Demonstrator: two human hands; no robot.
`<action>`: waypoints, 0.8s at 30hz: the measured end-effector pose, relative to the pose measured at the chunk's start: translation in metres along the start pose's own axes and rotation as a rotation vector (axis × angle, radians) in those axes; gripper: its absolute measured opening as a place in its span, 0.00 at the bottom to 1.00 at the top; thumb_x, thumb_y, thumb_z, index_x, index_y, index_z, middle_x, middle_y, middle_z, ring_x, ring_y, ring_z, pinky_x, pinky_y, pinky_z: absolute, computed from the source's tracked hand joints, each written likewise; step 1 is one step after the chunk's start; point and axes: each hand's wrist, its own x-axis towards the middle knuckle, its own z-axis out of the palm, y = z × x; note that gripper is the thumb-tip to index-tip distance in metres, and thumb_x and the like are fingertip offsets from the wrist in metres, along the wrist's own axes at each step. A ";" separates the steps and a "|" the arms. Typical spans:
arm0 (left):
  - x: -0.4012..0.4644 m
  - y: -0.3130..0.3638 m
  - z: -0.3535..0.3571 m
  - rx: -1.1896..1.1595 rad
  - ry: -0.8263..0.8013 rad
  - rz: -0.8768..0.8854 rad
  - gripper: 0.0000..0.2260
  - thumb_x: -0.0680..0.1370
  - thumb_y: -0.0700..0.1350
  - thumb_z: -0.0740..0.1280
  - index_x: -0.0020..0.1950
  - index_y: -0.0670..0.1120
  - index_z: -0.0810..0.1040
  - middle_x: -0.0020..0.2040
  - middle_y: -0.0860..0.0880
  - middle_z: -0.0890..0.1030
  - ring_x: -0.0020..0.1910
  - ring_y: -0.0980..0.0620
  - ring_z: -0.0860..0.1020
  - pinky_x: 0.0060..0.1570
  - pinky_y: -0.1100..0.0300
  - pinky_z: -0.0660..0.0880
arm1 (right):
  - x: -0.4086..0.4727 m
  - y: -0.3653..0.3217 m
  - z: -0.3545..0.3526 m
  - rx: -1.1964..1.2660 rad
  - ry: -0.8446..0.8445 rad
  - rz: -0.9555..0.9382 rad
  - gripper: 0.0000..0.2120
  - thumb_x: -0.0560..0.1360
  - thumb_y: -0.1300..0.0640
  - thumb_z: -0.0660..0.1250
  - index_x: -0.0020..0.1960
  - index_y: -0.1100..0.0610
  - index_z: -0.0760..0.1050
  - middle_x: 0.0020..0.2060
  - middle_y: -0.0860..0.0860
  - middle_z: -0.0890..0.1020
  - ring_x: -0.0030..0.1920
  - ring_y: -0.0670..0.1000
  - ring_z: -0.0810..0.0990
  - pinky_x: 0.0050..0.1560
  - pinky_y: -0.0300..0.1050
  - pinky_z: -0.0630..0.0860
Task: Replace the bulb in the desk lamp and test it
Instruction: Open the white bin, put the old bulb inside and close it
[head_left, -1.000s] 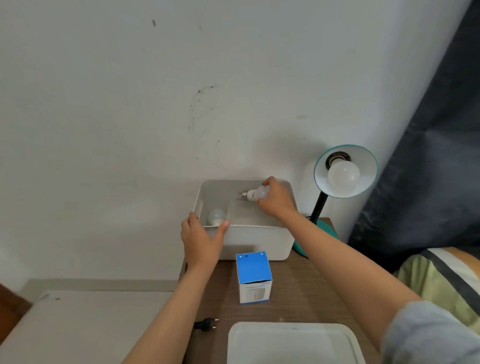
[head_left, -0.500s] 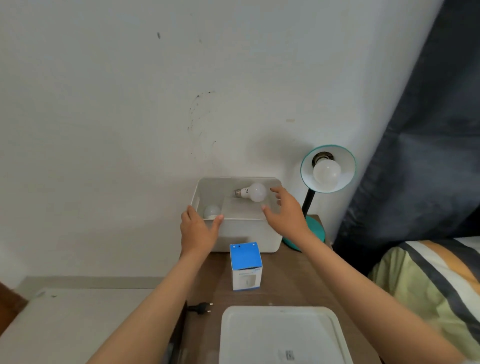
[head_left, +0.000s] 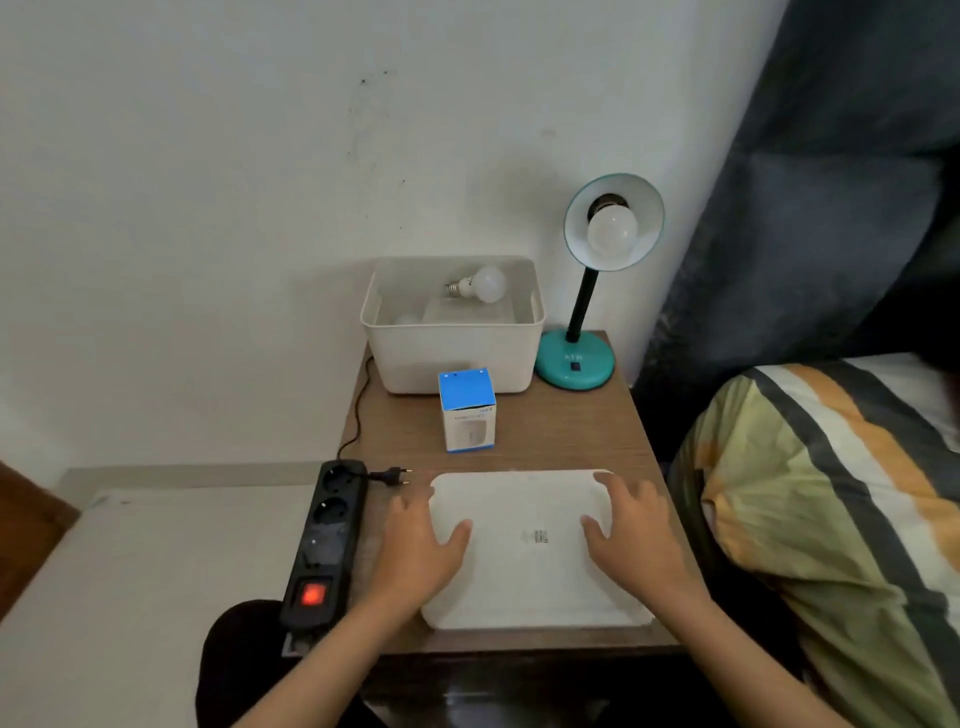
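Low in the frame I see both hands on the white lid (head_left: 524, 545) that lies flat on the wooden table (head_left: 561, 431). My left hand (head_left: 421, 545) rests over the lid's left edge, fingers straight and close together, thumb spread out onto the lid's top. My right hand (head_left: 636, 535) lies flat on the lid's right part, fingers slightly spread toward its upper right corner, thumb angled inward. Neither hand curls round anything.

At centre frame, against the wall, stands the white bin (head_left: 452, 353). A loose bulb (head_left: 480, 285) lies on its side inside it, screw base pointing left; a second pale round thing sits lower left in the bin, too dim for me to name. Just in front of the bin stands a blue and white box (head_left: 466, 410).

Right of the bin, the teal desk lamp (head_left: 574, 358) stands with its shade tilted toward me, a bulb in the socket (head_left: 613, 231), unlit. At lower left a black power strip (head_left: 324, 540) shows a glowing red switch; the plug (head_left: 392, 475) lies loose beside its top end.
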 end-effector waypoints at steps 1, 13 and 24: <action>-0.013 -0.004 0.005 0.041 -0.022 -0.043 0.27 0.72 0.57 0.66 0.68 0.49 0.65 0.64 0.46 0.69 0.65 0.45 0.67 0.62 0.52 0.68 | -0.010 0.008 0.006 -0.106 -0.035 0.045 0.28 0.73 0.46 0.64 0.69 0.49 0.60 0.60 0.58 0.70 0.61 0.59 0.68 0.61 0.53 0.68; -0.047 0.013 -0.004 -0.069 0.136 0.033 0.26 0.72 0.51 0.70 0.67 0.46 0.67 0.63 0.49 0.65 0.55 0.56 0.67 0.56 0.63 0.67 | -0.036 -0.001 -0.007 0.114 0.081 0.096 0.29 0.69 0.41 0.67 0.66 0.50 0.65 0.57 0.56 0.64 0.59 0.58 0.68 0.56 0.51 0.74; 0.059 0.058 -0.094 0.000 0.364 0.207 0.18 0.71 0.46 0.71 0.58 0.40 0.76 0.62 0.42 0.69 0.60 0.44 0.73 0.59 0.57 0.69 | 0.061 -0.098 -0.052 0.106 0.261 -0.125 0.27 0.73 0.43 0.65 0.67 0.54 0.67 0.60 0.61 0.66 0.60 0.61 0.65 0.59 0.53 0.69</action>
